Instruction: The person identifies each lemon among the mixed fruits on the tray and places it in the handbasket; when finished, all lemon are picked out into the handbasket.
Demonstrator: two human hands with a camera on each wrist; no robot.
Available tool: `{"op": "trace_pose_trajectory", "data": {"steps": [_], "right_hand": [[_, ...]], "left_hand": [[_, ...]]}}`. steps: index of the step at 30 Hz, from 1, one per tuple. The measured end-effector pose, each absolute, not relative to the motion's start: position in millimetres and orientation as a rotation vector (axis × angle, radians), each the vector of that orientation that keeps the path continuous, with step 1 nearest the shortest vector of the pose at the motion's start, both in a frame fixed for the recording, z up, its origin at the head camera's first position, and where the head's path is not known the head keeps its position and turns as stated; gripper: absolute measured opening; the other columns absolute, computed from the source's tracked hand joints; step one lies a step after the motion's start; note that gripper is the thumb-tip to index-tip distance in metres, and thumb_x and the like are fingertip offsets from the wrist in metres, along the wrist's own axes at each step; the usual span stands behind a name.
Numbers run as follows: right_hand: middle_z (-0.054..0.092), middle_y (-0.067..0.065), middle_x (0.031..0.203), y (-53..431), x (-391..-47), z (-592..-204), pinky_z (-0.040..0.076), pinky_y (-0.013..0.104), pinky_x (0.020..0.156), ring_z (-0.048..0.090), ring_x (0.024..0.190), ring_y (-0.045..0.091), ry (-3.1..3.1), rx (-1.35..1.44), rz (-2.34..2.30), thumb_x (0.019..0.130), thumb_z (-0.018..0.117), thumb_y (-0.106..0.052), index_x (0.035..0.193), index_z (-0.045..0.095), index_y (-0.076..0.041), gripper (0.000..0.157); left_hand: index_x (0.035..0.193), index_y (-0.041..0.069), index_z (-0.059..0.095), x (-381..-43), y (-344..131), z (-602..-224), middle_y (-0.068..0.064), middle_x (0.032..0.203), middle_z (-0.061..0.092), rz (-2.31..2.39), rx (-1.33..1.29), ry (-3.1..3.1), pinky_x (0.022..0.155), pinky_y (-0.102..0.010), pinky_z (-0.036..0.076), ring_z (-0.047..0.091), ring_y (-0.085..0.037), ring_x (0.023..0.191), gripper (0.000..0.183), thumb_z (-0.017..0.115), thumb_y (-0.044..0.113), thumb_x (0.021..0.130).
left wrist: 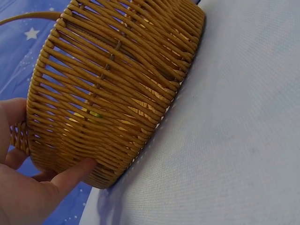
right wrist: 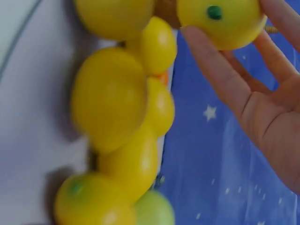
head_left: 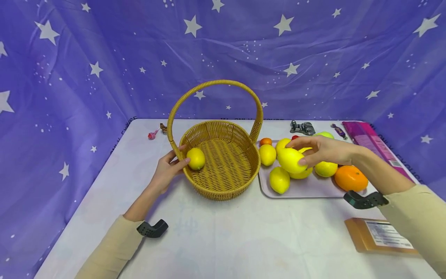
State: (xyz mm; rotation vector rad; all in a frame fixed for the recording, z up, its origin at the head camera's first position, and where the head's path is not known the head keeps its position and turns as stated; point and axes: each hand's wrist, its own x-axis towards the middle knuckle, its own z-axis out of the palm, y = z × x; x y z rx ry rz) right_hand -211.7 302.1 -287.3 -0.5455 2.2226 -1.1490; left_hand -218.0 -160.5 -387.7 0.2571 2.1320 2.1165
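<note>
The right wrist view crops the held lemon (right wrist: pixel 227 26).

Wicker basket (head_left: pixel 226 162): golden brown, round, woven, standing upright on the worktop (head_left: pixel 223 240), its tall hoop handle raised. The left hand (head_left: pixel 166 170) grips the left rim beside the handle's base. Contents: one yellow lemon (head_left: pixel 196 158), lying inside at the left wall. Held lemon (head_left: pixel 292 160): yellow, smooth, whole, green spot at one end; pinched in the right hand (head_left: pixel 324 150), raised over the tray (head_left: pixel 317 188) right of the basket.
</note>
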Motion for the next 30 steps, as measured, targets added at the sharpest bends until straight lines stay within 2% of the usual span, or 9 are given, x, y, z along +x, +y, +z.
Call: {"op": "trace_pose_trajectory", "data": {"steps": [3,6,9,12,16,22,26,30], "right_hand": [[0.04,0.02,0.143,284.4,-224.5,-279.6,0.051,0.046,0.092,0.042,0.124,0.041,2.18,-0.569,-1.194,0.094,0.063,-0.014,0.143,0.042,-0.007,0.054],[0.035,0.022,0.146,265.0,-237.2,-274.0,0.05,0.049,0.093,0.047,0.122,0.04,2.136,-0.585,-1.224,0.095,0.063,-0.014,0.145,0.039,-0.007,0.056],[0.028,0.02,0.151,243.7,-249.7,-270.2,0.05,0.048,0.094,0.045,0.126,0.038,2.108,-0.596,-1.223,0.095,0.064,-0.016,0.147,0.037,-0.009,0.059],[0.031,0.016,0.15,222.0,-260.3,-268.7,0.05,0.046,0.095,0.043,0.129,0.036,2.088,-0.604,-1.21,0.093,0.067,-0.019,0.147,0.039,-0.013,0.061],[0.041,0.014,0.143,193.6,-269.7,-269.4,0.051,0.044,0.094,0.046,0.125,0.031,2.05,-0.628,-1.182,0.092,0.069,-0.019,0.146,0.041,-0.015,0.061],[0.047,0.018,0.134,153.9,-280.7,-280.4,0.052,0.044,0.092,0.054,0.114,0.033,1.969,-0.616,-1.171,0.092,0.068,-0.012,0.145,0.042,-0.011,0.059],[0.043,0.018,0.14,129.8,-284.4,-288.9,0.051,0.046,0.094,0.05,0.122,0.031,1.952,-0.587,-1.134,0.092,0.068,-0.012,0.144,0.043,-0.012,0.058],[0.037,0.019,0.144,107.6,-283.4,-298.9,0.05,0.047,0.094,0.047,0.125,0.03,1.948,-0.567,-1.074,0.092,0.068,-0.012,0.142,0.045,-0.013,0.056]], "left_hand": [[0.149,0.0,0.033,-218.6,-160.6,-387.6,-0.023,0.146,0.035,2.122,0.269,2.119,0.083,-0.028,0.056,0.058,-0.017,0.11,0.057,0.057,0.005,0.097],[0.148,-0.001,0.033,-218.9,-160.4,-388.4,-0.023,0.146,0.036,2.132,0.275,2.109,0.083,-0.029,0.056,0.058,-0.018,0.111,0.057,0.057,0.005,0.097],[0.148,-0.001,0.034,-218.6,-160.8,-389.3,-0.023,0.145,0.036,2.139,0.276,2.11,0.083,-0.029,0.056,0.058,-0.017,0.11,0.057,0.057,0.005,0.097],[0.148,-0.001,0.034,-217.8,-161.7,-389.7,-0.023,0.146,0.036,2.143,0.279,2.109,0.083,-0.03,0.056,0.058,-0.017,0.111,0.056,0.057,0.005,0.097],[0.148,-0.001,0.034,-216.9,-162.0,-388.5,-0.022,0.146,0.036,2.138,0.283,2.113,0.084,-0.03,0.056,0.056,-0.023,0.115,0.056,0.057,0.005,0.097],[0.148,-0.001,0.034,-217.3,-161.4,-388.8,-0.024,0.146,0.036,2.133,0.293,2.128,0.085,-0.034,0.056,0.053,-0.029,0.119,0.056,0.057,0.005,0.097],[0.148,-0.002,0.034,-217.0,-161.1,-388.7,-0.025,0.146,0.036,2.131,0.29,2.136,0.087,-0.037,0.055,0.054,-0.029,0.118,0.056,0.057,0.004,0.097],[0.147,-0.002,0.034,-217.3,-161.0,-388.4,-0.024,0.145,0.037,2.132,0.279,2.137,0.085,-0.035,0.056,0.053,-0.03,0.118,0.056,0.057,0.004,0.097]]}}
